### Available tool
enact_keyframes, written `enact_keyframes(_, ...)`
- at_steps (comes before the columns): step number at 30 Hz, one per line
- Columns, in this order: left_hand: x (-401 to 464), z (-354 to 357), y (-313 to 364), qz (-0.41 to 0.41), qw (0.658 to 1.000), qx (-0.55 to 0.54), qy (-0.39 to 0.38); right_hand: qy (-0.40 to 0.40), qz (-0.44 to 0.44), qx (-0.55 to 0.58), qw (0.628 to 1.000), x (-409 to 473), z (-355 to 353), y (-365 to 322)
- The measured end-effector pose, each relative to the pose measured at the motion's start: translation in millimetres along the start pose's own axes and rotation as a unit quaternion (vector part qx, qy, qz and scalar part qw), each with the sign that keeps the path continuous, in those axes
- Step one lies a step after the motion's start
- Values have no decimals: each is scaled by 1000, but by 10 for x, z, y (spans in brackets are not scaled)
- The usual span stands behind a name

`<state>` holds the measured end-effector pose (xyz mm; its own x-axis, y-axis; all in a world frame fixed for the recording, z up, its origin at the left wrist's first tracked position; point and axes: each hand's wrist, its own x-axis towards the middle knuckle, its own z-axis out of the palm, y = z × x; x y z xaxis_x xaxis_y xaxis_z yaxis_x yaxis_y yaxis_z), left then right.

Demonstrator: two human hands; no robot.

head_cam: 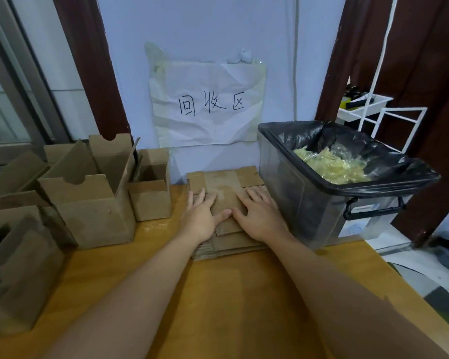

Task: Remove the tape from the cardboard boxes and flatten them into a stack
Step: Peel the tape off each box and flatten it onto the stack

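A stack of flattened cardboard boxes lies on the wooden table against the wall, in the middle. My left hand and my right hand both press flat on top of the stack, fingers spread and straight, thumbs nearly touching. Several unflattened brown boxes with open flaps stand to the left of the stack. A smaller open box stands closest to my left hand.
A clear plastic bin lined with a black bag holds crumpled yellowish tape, right beside the stack. A paper sign is taped to the wall. The wooden table has bare surface in front. A white rack stands back right.
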<state>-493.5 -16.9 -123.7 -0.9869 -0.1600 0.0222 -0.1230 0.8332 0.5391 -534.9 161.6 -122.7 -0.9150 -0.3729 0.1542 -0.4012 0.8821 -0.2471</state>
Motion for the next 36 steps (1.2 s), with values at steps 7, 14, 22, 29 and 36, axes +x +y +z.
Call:
enact_keyframes(7, -33, 39, 0, -9, 998, 56, 9, -11, 6, 4, 1000, -8, -33, -22)
enact_keyframes(14, -66, -4, 28, -14, 997, 71, -15, -33, 15, -10, 999, 37, -30, -32)
enact_keyframes(22, -250, -44, 26, 19, 989, 130, 64, -65, 11, -30, 997, 3, -102, -75)
enact_keyframes(29, -465, -373, 251, 70, 976, 199, -46, -51, -17, -56, 997, -197, -386, -285)
enact_keyframes(36, -1118, -741, 286, 122, 980, 158, -18, -90, -58, -7, 994, -737, -809, -553)
